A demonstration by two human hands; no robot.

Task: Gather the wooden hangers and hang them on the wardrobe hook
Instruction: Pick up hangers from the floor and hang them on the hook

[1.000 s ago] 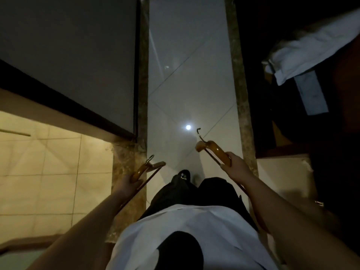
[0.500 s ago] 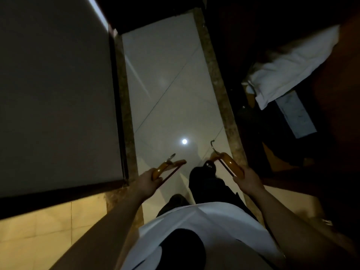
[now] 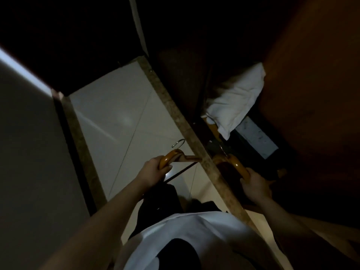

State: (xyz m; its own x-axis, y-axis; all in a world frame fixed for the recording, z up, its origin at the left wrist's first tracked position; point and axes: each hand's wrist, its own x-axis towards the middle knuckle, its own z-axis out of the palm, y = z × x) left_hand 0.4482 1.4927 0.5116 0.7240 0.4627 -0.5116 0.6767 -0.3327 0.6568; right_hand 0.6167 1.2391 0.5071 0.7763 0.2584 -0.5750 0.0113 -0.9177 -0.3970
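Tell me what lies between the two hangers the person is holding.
In the head view, the speckled stone floor border runs diagonally between the left-hand hanger and the right-hand hanger; nothing else shows there.

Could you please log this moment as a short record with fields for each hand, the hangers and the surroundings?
left hand: gripping one wooden hanger, the left hanger, its metal hook pointing away over the pale floor
right hand: gripping the right hanger, over the dark area beyond the stone strip
white cloth: lying in the dark space to the right
wardrobe hook: not visible
lighting: dim
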